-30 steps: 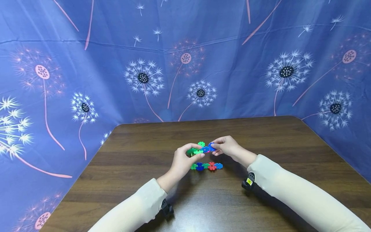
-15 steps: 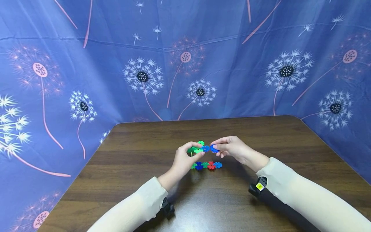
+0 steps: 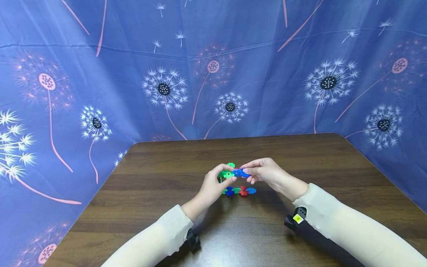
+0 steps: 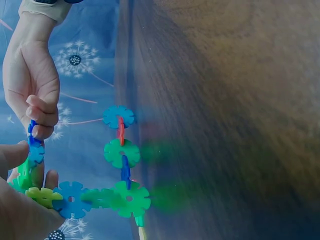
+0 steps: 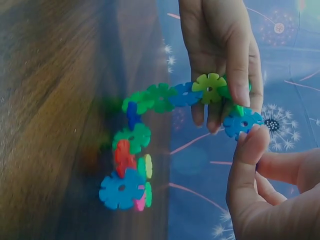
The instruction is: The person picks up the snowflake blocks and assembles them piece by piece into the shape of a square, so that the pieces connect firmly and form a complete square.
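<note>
Notched plastic snowflake discs, slotted together, form an upright structure on the table. My left hand [image 3: 211, 184] pinches a green disc [image 3: 228, 174] at the upper end, where a light blue disc [image 5: 240, 123] projects to the right. My right hand [image 3: 274, 178] pinches a dark blue disc [image 4: 32, 130] between thumb and fingers, against the light blue one. Whether their slots are fully engaged I cannot tell. A column with a yellow-green disc [image 5: 209, 88] and a blue disc [image 4: 71, 199] joins the upper end to the bottom row, which includes a red disc [image 3: 243, 191].
The structure's bottom row lies along the brown wooden table [image 3: 166, 174]. Another green disc [image 3: 231, 165] shows behind the hands. A blue dandelion-print cloth [image 3: 267, 74] hangs behind the table and along its sides.
My right hand first drew slightly right, leaving a small gap between the dark blue and light blue discs. It has since come back left, and the discs meet. My left hand stays almost still.
</note>
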### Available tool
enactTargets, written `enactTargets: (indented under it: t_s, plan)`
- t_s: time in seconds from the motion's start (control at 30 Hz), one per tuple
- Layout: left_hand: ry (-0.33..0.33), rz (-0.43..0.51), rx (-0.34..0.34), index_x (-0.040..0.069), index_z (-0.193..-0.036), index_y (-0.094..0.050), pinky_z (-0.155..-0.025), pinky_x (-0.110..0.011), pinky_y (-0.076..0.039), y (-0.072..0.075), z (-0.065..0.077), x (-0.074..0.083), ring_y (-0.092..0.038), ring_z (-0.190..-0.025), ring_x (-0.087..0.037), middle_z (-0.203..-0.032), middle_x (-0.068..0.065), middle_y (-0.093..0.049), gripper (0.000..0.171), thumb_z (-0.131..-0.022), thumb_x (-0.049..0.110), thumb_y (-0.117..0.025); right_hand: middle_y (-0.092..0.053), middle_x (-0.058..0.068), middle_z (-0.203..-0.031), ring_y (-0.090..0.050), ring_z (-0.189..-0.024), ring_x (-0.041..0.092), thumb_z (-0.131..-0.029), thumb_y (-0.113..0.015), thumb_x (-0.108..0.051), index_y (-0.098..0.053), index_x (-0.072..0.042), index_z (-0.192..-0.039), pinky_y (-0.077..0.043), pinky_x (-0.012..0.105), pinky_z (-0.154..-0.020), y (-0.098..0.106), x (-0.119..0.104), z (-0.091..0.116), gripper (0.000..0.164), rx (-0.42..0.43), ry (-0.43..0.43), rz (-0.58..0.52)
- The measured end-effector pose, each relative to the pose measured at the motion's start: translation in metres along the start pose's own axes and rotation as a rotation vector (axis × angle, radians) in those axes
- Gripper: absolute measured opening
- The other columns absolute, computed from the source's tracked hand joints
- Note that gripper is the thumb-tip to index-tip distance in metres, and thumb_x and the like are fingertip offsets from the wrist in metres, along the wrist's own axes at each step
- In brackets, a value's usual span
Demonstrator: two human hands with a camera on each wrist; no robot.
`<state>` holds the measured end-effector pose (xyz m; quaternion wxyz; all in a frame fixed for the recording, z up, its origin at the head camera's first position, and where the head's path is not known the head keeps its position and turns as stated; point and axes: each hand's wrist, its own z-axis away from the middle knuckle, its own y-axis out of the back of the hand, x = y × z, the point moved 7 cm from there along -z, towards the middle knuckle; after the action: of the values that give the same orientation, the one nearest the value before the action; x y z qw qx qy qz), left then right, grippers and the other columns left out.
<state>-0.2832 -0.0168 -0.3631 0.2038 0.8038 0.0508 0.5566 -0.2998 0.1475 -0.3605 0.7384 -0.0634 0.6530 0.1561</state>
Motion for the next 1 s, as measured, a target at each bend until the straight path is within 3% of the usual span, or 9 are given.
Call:
enactTargets:
  t_s: [0.3,0.43,0.57,1.0]
  plan:
    - [-0.053,-0.091,-0.022,0.012,-0.106,-0.065,-0.078,-0.023,-0.049,-0.001,-0.001,0.003,-0.060,-0.093,-0.016,-0.112,-0.006,-0.067,0.020,-0.088,0.016,-0.072,-0.070,0.003,-0.073,-0.065,-0.058,0.010,-0.093,-0.061,-0.002,-0.058,0.016,-0.120,-0.056,0.024,-0.063,-0.006,0.004,-0.001,0.032,0.008,-0.005,-0.038]
    - [-0.082,-0.129,-0.036,0.014,-0.107,-0.066,-0.080,-0.028,-0.050,0.002,-0.004,0.007,-0.060,-0.096,-0.017,-0.113,-0.005,-0.067,0.022,-0.087,0.018,-0.073,-0.071,0.004,-0.074,-0.066,-0.060,0.011,-0.093,-0.061,-0.002,-0.057,0.016,-0.121,-0.057,0.024,-0.065,-0.006,0.004,-0.001,0.033,0.005,-0.004,-0.054]
    - [-0.149,-0.211,-0.024,0.015,-0.107,-0.067,-0.086,-0.032,-0.050,0.007,-0.007,0.012,-0.060,-0.106,-0.018,-0.114,-0.003,-0.065,0.024,-0.085,0.020,-0.076,-0.072,0.006,-0.079,-0.068,-0.064,0.013,-0.093,-0.061,-0.003,-0.055,0.016,-0.122,-0.058,0.026,-0.067,-0.007,0.003,0.001,0.035,-0.012,0.016,-0.073]
    - [-0.206,-0.433,-0.091,0.017,-0.109,-0.072,-0.083,-0.027,-0.052,0.007,-0.014,0.023,-0.065,-0.098,-0.012,-0.107,0.004,-0.072,0.038,-0.076,0.034,-0.083,-0.072,0.004,-0.081,-0.070,-0.071,0.013,-0.092,-0.062,-0.004,-0.053,0.015,-0.119,-0.058,0.026,-0.074,-0.015,0.008,0.000,0.034,-0.082,0.037,-0.155]
